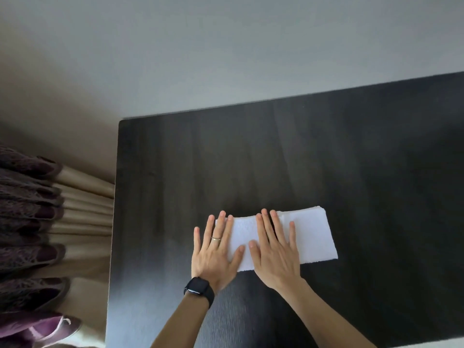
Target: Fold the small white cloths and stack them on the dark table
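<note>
— Where's the cloth right now?
— The white cloth [311,237] lies flat on the dark desk [251,159], toward its near side. It's folded into a long band, and layered edges show at its far right corner.
— And the hands?
— Both are palm-down with fingers straight and spread. The left hand [216,249] covers the cloth's left end, and its outer fingers spill onto the bare desk. The right hand [276,249] presses the middle, just beside the left. Neither grip is closed on anything: both are released and flat.
— Why flat rather than pinching?
— I'd judge it's to smooth the layers and set the crease, so the band lies square for the next fold. Spread palms hold soft fabric down evenly.
— Is there a stack?
— Hard to tell. The layered edge may be one cloth folded over or several, and the view is too soft there.
— Anything else?
— A black watch [199,290] on the left wrist, a ring [216,238] on that hand, and a pleated curtain [82,209] left of the desk
</note>
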`<state>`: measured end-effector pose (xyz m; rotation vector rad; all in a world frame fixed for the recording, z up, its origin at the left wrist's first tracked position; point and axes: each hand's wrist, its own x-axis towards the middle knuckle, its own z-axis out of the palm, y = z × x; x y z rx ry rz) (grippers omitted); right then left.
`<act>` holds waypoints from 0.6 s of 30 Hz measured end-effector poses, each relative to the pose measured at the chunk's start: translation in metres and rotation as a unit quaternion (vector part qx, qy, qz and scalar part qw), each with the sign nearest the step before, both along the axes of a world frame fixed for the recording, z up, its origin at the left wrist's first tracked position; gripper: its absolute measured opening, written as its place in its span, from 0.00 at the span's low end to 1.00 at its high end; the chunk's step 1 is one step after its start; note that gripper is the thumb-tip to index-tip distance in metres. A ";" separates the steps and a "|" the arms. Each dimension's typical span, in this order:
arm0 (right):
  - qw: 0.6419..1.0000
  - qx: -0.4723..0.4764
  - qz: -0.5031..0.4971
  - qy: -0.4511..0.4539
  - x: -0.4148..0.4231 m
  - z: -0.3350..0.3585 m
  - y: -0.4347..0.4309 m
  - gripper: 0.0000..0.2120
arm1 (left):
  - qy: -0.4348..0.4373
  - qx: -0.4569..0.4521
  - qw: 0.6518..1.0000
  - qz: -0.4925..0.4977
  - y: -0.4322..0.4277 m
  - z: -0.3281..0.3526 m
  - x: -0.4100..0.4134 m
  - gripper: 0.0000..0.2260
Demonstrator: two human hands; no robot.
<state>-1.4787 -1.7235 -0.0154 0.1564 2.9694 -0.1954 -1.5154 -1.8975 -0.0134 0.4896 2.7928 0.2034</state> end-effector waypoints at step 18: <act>0.891 -0.028 -0.386 0.236 0.321 0.191 0.293 0.23 | 0.007 0.101 0.916 -0.388 0.371 0.199 0.157 0.30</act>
